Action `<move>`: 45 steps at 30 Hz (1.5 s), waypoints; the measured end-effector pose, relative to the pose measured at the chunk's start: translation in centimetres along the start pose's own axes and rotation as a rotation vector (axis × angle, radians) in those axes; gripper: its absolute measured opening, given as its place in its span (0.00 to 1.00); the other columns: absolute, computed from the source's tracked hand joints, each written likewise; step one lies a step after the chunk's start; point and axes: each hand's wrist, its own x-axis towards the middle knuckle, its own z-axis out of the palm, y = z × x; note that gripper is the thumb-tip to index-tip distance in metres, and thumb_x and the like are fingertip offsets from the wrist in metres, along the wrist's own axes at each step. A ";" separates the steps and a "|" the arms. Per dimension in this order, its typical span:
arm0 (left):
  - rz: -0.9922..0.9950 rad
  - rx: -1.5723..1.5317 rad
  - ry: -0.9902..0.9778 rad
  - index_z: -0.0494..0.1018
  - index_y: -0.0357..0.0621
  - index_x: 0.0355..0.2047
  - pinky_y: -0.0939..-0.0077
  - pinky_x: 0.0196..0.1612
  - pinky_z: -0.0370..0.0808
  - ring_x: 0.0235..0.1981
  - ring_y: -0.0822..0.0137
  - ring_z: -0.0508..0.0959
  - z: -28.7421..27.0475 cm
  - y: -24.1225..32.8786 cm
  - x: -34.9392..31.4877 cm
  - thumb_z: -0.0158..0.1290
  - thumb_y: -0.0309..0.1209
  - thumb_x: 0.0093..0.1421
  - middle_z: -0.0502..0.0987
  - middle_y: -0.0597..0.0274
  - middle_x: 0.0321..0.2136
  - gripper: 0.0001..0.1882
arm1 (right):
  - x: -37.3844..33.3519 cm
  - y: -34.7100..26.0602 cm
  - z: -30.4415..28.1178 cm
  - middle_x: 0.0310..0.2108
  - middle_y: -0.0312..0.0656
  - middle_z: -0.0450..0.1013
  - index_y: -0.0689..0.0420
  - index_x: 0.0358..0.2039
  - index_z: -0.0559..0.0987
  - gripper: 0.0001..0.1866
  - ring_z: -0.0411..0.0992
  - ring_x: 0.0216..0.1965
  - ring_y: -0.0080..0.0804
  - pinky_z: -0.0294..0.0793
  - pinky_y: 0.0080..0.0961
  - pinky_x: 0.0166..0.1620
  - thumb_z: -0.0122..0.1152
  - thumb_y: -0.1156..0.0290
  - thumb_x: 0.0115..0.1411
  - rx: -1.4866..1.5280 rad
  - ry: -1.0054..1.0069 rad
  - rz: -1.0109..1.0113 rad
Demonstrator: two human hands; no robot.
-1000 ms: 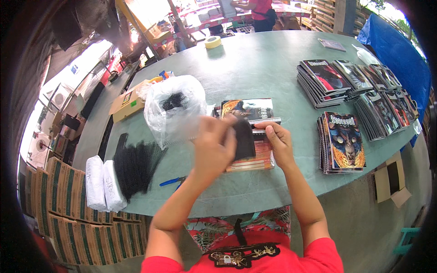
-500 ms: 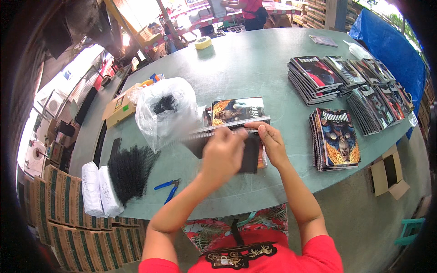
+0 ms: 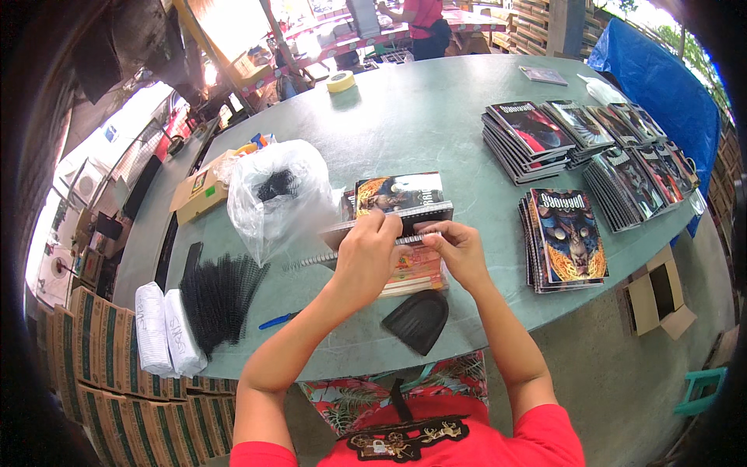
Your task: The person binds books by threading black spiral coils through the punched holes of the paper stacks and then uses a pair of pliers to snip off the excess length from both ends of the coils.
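Note:
Both my hands are at the bound edge of a notebook (image 3: 338, 233), which is tilted up over the table. My left hand (image 3: 366, 253) has its fingers curled at the notebook's edge. A thin spiral coil (image 3: 315, 259) sticks out to the left beyond that hand. At the coil's right end my right hand (image 3: 457, 251) pinches it between thumb and finger. Behind stands a notebook with a cat cover (image 3: 401, 191). Orange-red printed booklets (image 3: 412, 274) lie below my hands. Nearer me rests a black rounded flat piece (image 3: 418, 321).
A clear plastic bag (image 3: 272, 198) with black coils, a bundle of black coils (image 3: 222, 300), white wrapped rolls (image 3: 173, 331) and partly hidden blue pliers (image 3: 276, 320) are at left. Stacked notebooks (image 3: 566, 237) stand at right. Yellow tape (image 3: 340, 81) lies far back, near another person (image 3: 426, 27).
The left hand's blur has gone, and its fingers now bend at the notebook's edge. The notebook has tipped up, uncovering the orange-red booklets. The black rounded piece now shows nearer me.

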 end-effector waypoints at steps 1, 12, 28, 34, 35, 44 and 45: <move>-0.022 -0.058 0.010 0.73 0.39 0.34 0.63 0.38 0.70 0.33 0.54 0.73 0.0 0.3 0.3 0.56 0.32 0.50 0.74 0.54 0.26 0.12 | -0.1 0.2 0.0 0.32 0.39 0.75 0.65 0.37 0.76 0.10 0.72 0.34 0.20 0.72 0.17 0.37 0.57 0.82 0.52 0.030 0.026 -0.025; 0.246 -0.195 -0.038 0.71 0.35 0.30 0.63 0.39 0.69 0.33 0.52 0.72 2.4 1.5 1.8 0.53 0.26 0.50 0.72 0.50 0.27 0.08 | -1.2 1.3 -0.7 0.26 0.39 0.75 0.67 0.32 0.77 0.07 0.72 0.28 0.20 0.71 0.17 0.32 0.58 0.80 0.51 -0.195 0.148 -0.022; 0.064 -0.251 -0.027 0.69 0.34 0.27 0.63 0.39 0.69 0.35 0.51 0.70 2.3 1.2 2.6 0.53 0.24 0.46 0.70 0.49 0.29 0.08 | -0.7 0.8 -0.1 0.24 0.38 0.75 0.65 0.30 0.77 0.06 0.71 0.26 0.18 0.71 0.18 0.30 0.57 0.83 0.49 -0.298 0.230 -0.038; 0.185 -0.072 0.189 0.70 0.40 0.32 0.64 0.40 0.69 0.37 0.52 0.71 -1.5 -0.2 -2.1 0.57 0.28 0.45 0.71 0.52 0.30 0.13 | -0.2 -1.0 -1.5 0.31 0.40 0.75 0.63 0.35 0.76 0.11 0.72 0.30 0.22 0.72 0.21 0.35 0.60 0.80 0.49 -0.329 0.101 -0.106; 0.027 -0.057 -0.066 0.70 0.40 0.35 0.64 0.41 0.69 0.38 0.51 0.71 -2.8 -2.0 -4.2 0.59 0.30 0.44 0.71 0.52 0.31 0.17 | -0.1 -2.8 -1.0 0.32 0.41 0.75 0.63 0.36 0.76 0.12 0.72 0.32 0.25 0.72 0.23 0.36 0.61 0.78 0.49 -0.385 0.070 -0.123; -0.356 0.091 -0.534 0.66 0.39 0.45 0.60 0.46 0.67 0.39 0.45 0.70 -3.2 -15.0 -22.5 0.57 0.28 0.43 0.70 0.44 0.39 0.26 | 3.5 -4.5 12.4 0.35 0.47 0.74 0.60 0.37 0.76 0.15 0.72 0.38 0.44 0.71 0.35 0.41 0.60 0.66 0.50 -1.144 -0.452 -0.389; -0.414 0.161 -0.449 0.67 0.39 0.45 0.60 0.46 0.67 0.39 0.45 0.70 -1.3 -14.7 -23.3 0.55 0.28 0.43 0.71 0.44 0.38 0.25 | 4.3 -4.1 13.7 0.35 0.47 0.74 0.60 0.36 0.77 0.14 0.72 0.37 0.45 0.71 0.35 0.41 0.59 0.66 0.50 -1.128 -0.509 -0.364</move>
